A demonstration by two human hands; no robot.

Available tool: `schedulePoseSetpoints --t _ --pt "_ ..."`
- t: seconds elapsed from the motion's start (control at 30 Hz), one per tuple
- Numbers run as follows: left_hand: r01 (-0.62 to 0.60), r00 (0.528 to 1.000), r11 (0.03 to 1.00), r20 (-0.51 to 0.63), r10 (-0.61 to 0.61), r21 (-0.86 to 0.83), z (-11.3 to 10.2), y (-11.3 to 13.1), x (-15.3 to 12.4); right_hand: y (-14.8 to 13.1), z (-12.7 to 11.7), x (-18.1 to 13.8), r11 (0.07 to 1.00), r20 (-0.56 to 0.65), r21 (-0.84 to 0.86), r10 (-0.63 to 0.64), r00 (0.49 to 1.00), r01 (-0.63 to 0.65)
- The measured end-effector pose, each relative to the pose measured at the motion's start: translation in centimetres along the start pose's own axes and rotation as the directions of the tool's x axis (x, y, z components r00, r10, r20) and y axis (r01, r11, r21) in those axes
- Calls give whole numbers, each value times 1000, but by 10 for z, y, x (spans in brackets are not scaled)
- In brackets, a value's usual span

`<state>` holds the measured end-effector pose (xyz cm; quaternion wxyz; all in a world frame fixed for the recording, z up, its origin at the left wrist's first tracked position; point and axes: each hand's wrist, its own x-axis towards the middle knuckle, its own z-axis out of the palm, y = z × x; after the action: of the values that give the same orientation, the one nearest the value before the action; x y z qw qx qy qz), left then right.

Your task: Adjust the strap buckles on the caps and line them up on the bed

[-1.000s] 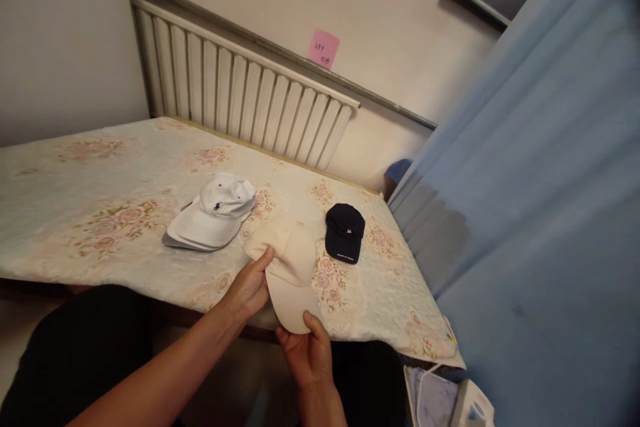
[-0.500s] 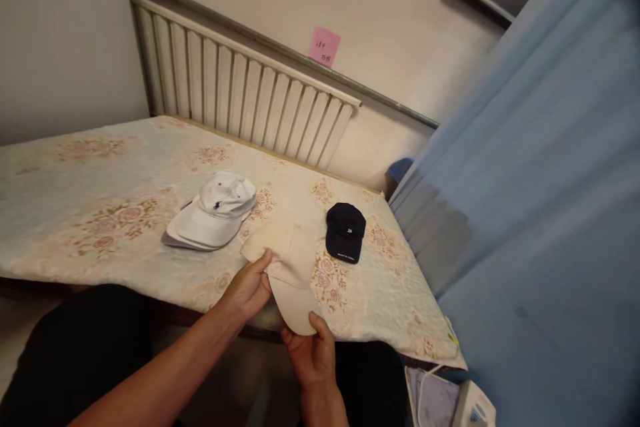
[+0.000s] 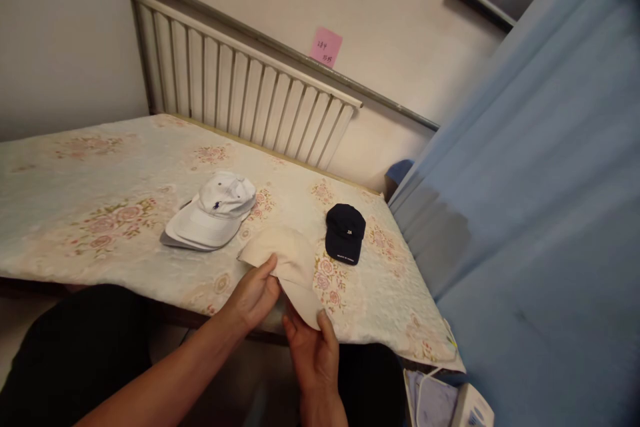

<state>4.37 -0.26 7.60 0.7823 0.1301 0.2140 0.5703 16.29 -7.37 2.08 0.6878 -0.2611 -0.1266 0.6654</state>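
Note:
A cream baseball cap (image 3: 287, 252) is held between both hands above the near edge of the bed. My left hand (image 3: 257, 290) pinches its side near where the crown meets the brim, thumb on top. At the brim's front edge, my right hand (image 3: 315, 343) grips with the thumb above and fingers beneath. To the left lie stacked white caps (image 3: 213, 210), the top one with a small dark emblem. A navy cap (image 3: 345, 233) with small white lettering rests on the right, apart from my hands.
The caps lie on a flowered bed cover (image 3: 120, 220). Behind it runs a white radiator (image 3: 240, 87) along the wall. A blue curtain (image 3: 520, 213) hangs at the right, with a white box-like thing (image 3: 475, 407) low beside it. My dark-clothed knees are below the edge.
The cream cap has tilted, so its brim looks narrower and more folded over. Both hands have shifted slightly to the right with it. The other caps lie as before.

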Motion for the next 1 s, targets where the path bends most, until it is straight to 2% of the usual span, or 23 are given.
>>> schedulePoseSetpoints --t 0.13,0.2,0.37,0.53,0.63,0.7,0.83,1.0 --pt "144 990 990 9 -144 -10 2 -8 -5 10 6 -3 992 103 -117 -28 994 40" --pt "162 987 987 -3 -163 -19 4 -13 -8 16 8 -2 982 108 -163 -80 991 97" --pt "165 986 985 32 -163 -55 8 -25 -16 28 13 7 949 -3 -192 -255 967 250" --pt "223 971 973 106 -216 -65 5 -32 -20 30 20 13 953 -121 -212 -245 962 216" --pt "254 960 965 136 -244 -60 5 -32 -20 28 22 16 943 -135 -234 -272 953 236" --pt "231 966 971 135 -221 -56 5 -31 -19 27 23 17 928 -129 -257 -310 942 270" --pt "99 993 993 76 -94 -68 4 -25 -14 21 24 19 915 -80 -227 -358 930 333" --pt "69 997 992 33 -66 -105 0 -18 -9 14 26 18 930 -77 -161 -347 935 331"
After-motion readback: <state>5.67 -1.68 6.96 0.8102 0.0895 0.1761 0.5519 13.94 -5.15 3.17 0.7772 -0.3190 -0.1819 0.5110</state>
